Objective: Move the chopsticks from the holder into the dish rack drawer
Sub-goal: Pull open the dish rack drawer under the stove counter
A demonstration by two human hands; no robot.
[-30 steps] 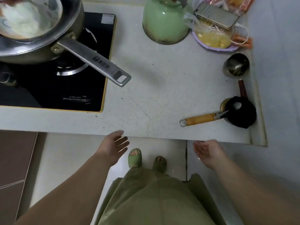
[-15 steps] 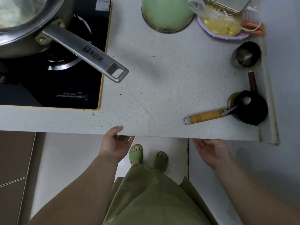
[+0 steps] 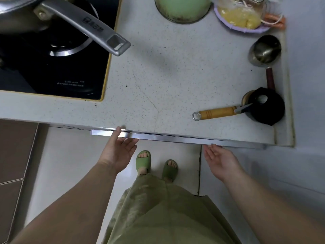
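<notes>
A long shiny metal drawer rail sticks out a little from under the front edge of the speckled countertop. My left hand is palm up at the rail's left part, thumb over the metal and fingers beneath it. At the rail's right part my right hand is also palm up, its fingertips hooked under the metal. The inside of the drawer is hidden below the counter. No chopsticks and no holder are in view.
A steel pan handle juts over the black stove at the left. At the back stand a green kettle and a purple plate of food. A steel cup, a wooden-handled tool and a black object lie at the right.
Both hands rose from below the counter edge to it. The metal rail, hidden before, now shows beneath the edge, drawn slightly outwards. The view has tilted down and moved closer.
</notes>
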